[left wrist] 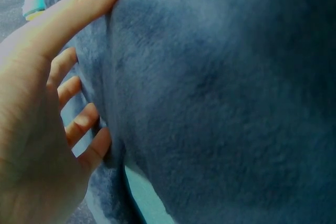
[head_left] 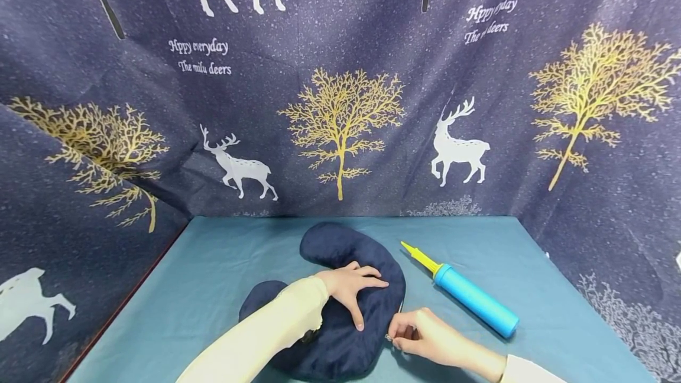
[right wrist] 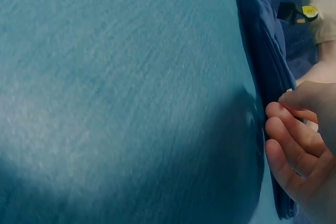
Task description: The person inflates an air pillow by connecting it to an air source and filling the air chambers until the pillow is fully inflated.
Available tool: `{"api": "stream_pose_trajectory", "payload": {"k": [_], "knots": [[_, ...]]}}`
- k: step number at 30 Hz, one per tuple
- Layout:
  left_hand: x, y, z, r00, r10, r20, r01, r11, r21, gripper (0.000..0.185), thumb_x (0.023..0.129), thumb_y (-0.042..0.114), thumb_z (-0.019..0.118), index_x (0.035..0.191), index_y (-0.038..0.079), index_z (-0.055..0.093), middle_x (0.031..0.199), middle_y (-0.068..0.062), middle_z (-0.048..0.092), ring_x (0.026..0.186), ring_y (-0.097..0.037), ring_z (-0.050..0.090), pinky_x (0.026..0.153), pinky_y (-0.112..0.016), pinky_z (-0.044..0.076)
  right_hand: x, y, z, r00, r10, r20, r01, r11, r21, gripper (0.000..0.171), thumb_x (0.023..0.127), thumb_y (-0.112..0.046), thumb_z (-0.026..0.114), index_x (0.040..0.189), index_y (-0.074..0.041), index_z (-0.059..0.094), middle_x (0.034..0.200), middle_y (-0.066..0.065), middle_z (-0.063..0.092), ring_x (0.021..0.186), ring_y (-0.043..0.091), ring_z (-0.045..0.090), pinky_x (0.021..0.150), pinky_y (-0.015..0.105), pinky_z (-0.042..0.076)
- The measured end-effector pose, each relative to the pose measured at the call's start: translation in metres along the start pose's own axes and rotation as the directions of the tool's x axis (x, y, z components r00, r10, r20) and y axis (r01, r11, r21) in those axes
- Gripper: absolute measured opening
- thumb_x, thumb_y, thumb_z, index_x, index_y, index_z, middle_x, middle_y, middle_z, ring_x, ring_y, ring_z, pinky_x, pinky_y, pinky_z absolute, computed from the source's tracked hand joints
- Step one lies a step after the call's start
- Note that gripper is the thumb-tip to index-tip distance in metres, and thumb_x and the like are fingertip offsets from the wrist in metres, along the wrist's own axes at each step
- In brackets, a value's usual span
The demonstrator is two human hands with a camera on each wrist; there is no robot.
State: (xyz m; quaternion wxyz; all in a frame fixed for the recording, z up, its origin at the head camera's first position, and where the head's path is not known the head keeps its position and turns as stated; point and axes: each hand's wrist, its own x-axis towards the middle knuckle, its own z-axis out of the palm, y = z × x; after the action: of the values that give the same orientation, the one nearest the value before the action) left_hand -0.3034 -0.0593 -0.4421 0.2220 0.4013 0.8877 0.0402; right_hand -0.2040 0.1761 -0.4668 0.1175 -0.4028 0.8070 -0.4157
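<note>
So there's a navy U-shaped pillow (head_left: 380, 253) lying flat at about 6 o'clock on a blue-green tabletop (head_left: 213, 253), opening toward 10. The left hand (head_left: 353, 286) is spread on top, fingers straight and apart, just resting there, not gripping. The right hand (head_left: 420, 336) is at the pillow's 4 o'clock edge, fingers curled, thumb and finger pinching a small pull (head_left: 388, 337) at the seam; I'd guess a zipper tab, but it's too small to be sure. What I'd worry about: that pinch is on something tiny, so a sideways tug could pop it out of the fingertips. Plush fabric could also get nipped along the edge if it bunches up there. And if the left hand pins it too lightly, the whole pillow could slide along with the pull. Around it, there's a hand pump (head_left: 473, 299) at about 3 o'clock from the pillow, blue barrel, yellow nozzle aimed toward 10. It sits apart from the pillow, but a big outward swing of the right arm might knock it. The left sleeve (head_left: 255, 336) comes in from 7 and covers part of the lower lobe. Deer-print cloth (head_left: 372, 34) hangs behind at 12.
</note>
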Motion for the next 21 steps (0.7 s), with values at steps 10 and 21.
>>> {"api": "stream_pose_trajectory", "payload": {"k": [10,21], "knots": [[0.001,-0.001,-0.001,1.0,0.011,-0.001,-0.011,1.0,-0.003,0.101,0.07,0.054,0.084,0.153,0.044,0.027,0.163,0.012,0.021,0.145,-0.022,0.024,0.118,-0.042,0.031,0.0,-0.004,0.005,0.999,-0.032,0.039,0.03,0.999,0.034,0.009,0.098,-0.013,0.06,0.098,-0.011,0.069,0.08,0.008,0.072,0.062,-0.006,0.059,0.056,0.019,0.052],[-0.01,-0.01,0.005,0.992,0.119,-0.049,-0.119,0.993,-0.001,0.091,0.075,0.048,0.083,0.152,0.033,0.037,0.161,0.005,0.03,0.142,-0.02,0.034,0.116,-0.036,0.034,-0.001,0.001,0.005,0.999,-0.022,0.043,0.02,0.998,0.053,0.01,0.098,-0.015,0.06,0.099,-0.011,0.069,0.082,0.008,0.072,0.064,-0.003,0.062,0.057,0.02,0.053]]}}
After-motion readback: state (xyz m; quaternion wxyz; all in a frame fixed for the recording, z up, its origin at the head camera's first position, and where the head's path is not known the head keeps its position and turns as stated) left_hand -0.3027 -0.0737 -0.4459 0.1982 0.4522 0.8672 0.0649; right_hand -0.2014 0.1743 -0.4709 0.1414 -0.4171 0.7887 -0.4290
